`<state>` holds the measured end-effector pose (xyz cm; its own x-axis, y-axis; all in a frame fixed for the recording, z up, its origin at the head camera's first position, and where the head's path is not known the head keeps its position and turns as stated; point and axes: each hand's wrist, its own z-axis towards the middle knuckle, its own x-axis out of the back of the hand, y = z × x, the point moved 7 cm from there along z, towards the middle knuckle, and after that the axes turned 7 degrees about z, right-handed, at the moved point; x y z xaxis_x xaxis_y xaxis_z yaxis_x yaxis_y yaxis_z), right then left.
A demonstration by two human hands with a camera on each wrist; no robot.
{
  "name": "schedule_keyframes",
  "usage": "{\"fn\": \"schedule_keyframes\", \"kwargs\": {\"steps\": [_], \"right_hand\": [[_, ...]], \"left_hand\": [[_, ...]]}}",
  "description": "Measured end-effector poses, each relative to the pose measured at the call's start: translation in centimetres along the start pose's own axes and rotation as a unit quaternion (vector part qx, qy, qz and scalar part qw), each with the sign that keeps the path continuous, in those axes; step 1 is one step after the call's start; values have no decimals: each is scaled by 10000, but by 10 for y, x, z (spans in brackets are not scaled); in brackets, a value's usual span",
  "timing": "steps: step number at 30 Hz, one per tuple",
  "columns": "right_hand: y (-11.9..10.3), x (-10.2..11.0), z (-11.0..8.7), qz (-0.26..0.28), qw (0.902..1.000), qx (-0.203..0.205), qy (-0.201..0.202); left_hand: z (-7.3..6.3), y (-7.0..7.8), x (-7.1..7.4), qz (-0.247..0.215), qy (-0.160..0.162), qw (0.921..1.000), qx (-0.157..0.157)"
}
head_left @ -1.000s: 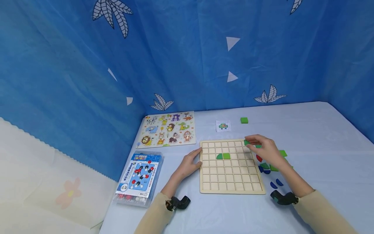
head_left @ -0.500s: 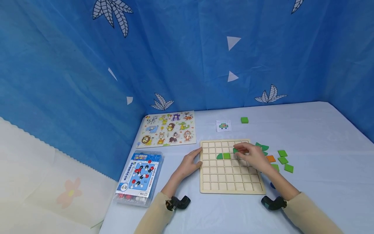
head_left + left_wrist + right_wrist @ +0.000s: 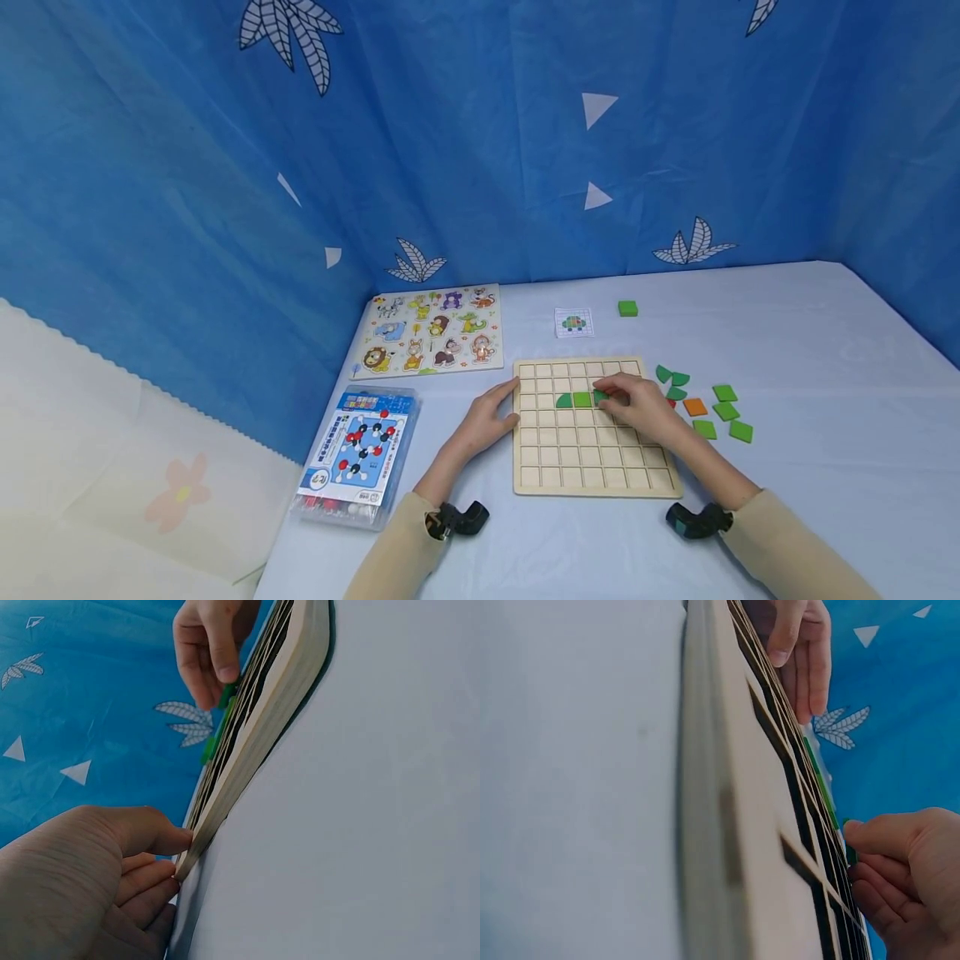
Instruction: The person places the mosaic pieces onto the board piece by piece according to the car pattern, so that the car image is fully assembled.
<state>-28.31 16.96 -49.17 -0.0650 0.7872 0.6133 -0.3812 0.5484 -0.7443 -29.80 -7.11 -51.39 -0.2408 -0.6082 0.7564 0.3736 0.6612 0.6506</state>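
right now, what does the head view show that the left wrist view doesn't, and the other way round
Only the head view: the animal puzzle, the plastic box, the small picture card, and the loose tiles to the right of the board, including an orange square.

Only the left wrist view: a close, edge-on look at the board.

Both: the left hand touching the board's edge, the right hand pinching a green piece, the blue curtain and the white tablecloth.
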Motion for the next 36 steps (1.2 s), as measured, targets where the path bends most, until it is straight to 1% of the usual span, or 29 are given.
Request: {"fn": "schedule_keyframes", "kwargs": {"steps": [10,16,25,27,31,33,36], "right_hand": [[-3,-5,1,-340,9990,273,98],[-6,-6,0,-504,9985,221,50],[-8,-6,-1,-467,9987,190,40],[-9,-5,-1,-387,9991,138,44],[-14,3,-3,27,10000,22,76],[-15,12,-4,259,9996,-62,123],[-11,31,-5,293,9991,-178,256]], "left_hand": [[0,0,1,-7,1,10000,44],[-1,2,1,-32,-34,10000,39],[-1,2,2,-49,-24,10000,61],[-1,2,1,-50,-32,10000,56],[-2,2,1,-49,-56,10000,32],[-2,3,1,-32,-45,10000,-10],[-2,3,1,-4,-44,10000,-36]]}}
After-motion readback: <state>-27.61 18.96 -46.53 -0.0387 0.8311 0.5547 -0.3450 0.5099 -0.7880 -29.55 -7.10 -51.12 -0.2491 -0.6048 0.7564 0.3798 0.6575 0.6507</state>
